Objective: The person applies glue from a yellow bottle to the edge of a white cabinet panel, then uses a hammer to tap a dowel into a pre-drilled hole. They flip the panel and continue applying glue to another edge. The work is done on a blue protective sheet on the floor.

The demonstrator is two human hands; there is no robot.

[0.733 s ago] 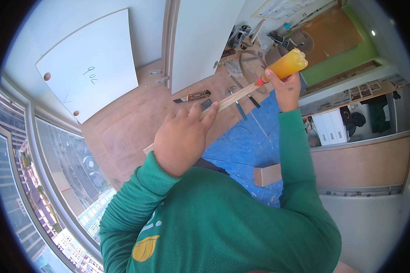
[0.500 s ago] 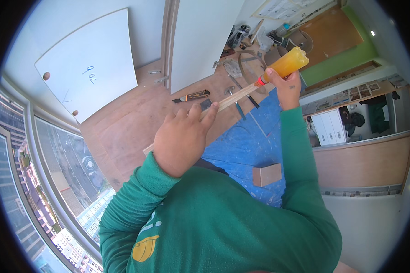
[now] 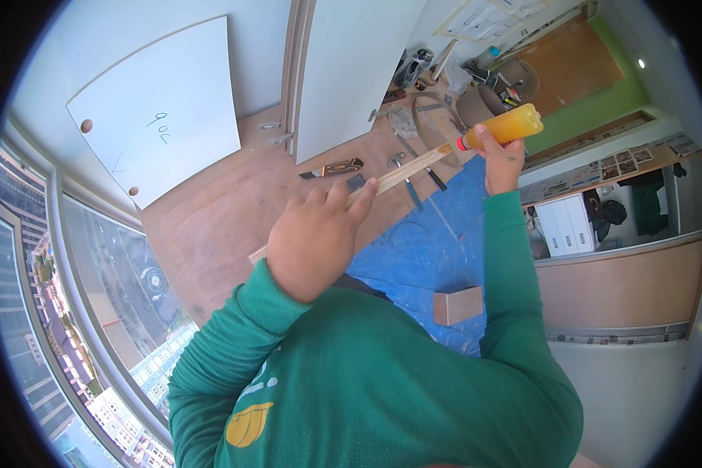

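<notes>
A long, pale wooden strip runs slantwise from the lower left to the upper right. Over its middle lies my left hand, fingers across the far side and thumb along the near side, gripping it. My right hand is wrapped round a plastic bottle of yellow liquid, tipped sideways with its red cap towards the strip's far end. That end looks wet and yellowish. Beyond the strip, a utility knife with an orange and black handle rests on the board.
Two hammers lie by the edge of a blue sheet. A small brown box sits on the sheet. White panels lean at the left and back; a window is at my left. Buckets and bags stand far back.
My right hand has drawn the bottle a little to the right and down, opening a small gap between its cap and the strip's end. My left hand stays on the strip.
</notes>
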